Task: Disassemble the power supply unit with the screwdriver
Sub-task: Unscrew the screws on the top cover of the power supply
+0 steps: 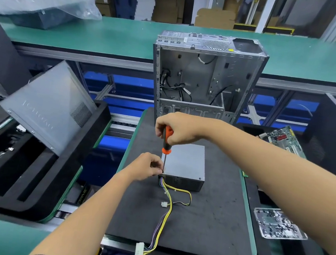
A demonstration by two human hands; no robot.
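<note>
On bench (pixel 225 226), power supply unit (pixel 184 164) looks heavy, rigid; right hand (pixel 178 131) grip clenches screwdriver (pixel 167 139); left hand (pixel 145 167) pinches shaft at corner; cables floppy.

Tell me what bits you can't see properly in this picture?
- Head view: the screw under the screwdriver tip is hidden by the left hand fingers.
- The top of the screwdriver handle is covered by the right hand.
- The far side of the power supply unit faces away.
- The small parts in the clear tray are too tiny and blurred to name.
</note>
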